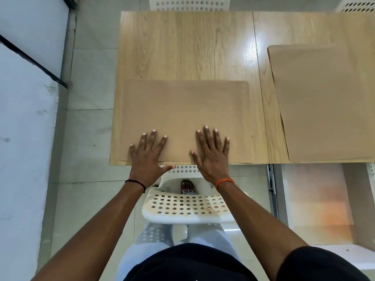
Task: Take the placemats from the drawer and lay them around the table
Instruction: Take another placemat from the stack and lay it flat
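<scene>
- Our left hand [146,154] and right hand [211,154] lie flat, fingers spread, pressing the near placemat [182,110] onto the worktop [182,47] at its near edge.
- A second placemat [324,102] lies to the right (slightly skewed).
- We judge two laid; far places by the white chairs [188,3] look bare.
- The open drawer [316,201] shows no mats.

Right placemat [324,102] runs past the frame edge.
</scene>
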